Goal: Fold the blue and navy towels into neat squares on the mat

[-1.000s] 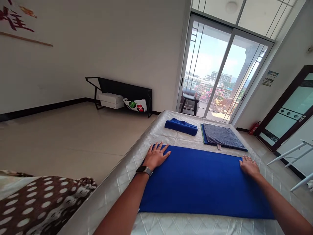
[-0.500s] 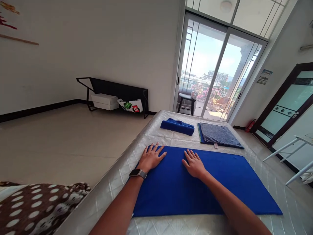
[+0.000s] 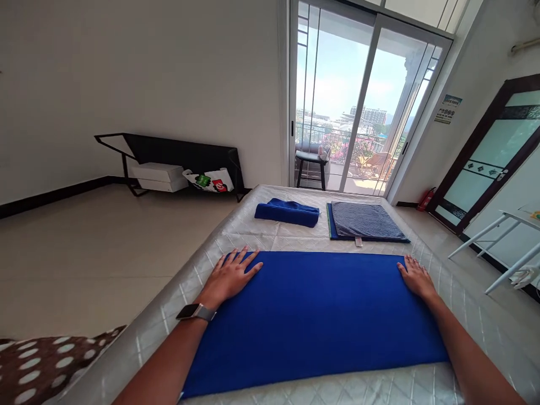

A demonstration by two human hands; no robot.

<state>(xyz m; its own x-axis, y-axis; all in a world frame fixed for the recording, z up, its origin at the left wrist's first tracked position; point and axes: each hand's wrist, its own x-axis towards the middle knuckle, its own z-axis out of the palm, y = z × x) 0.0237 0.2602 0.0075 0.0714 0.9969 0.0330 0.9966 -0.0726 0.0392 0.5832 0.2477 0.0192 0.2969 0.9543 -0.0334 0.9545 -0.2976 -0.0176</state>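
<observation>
A blue towel (image 3: 320, 315) lies spread flat on the quilted mattress (image 3: 270, 239). My left hand (image 3: 231, 274), with a watch (image 3: 196, 311) on its wrist, rests with fingers spread on the towel's far left corner. At the far right corner lies my right hand (image 3: 417, 277), palm down and fingers stretched out. Neither hand grips the cloth. Beyond the towel sit a loosely folded blue cloth (image 3: 287, 213) and, to its right, a stack of folded cloths (image 3: 367, 220) with a grey one on top.
A brown polka-dot blanket (image 3: 54, 363) is at the lower left. Against the wall stands a black rack (image 3: 181, 147) with white boxes (image 3: 156, 176) and a bag (image 3: 208, 180). Glass sliding doors (image 3: 358, 107) are behind the bed; a white table (image 3: 514, 219) stands at the right.
My right hand has slid from the towel's middle to its far right corner. My left hand stays at the left corner. The camera view has shifted a little.
</observation>
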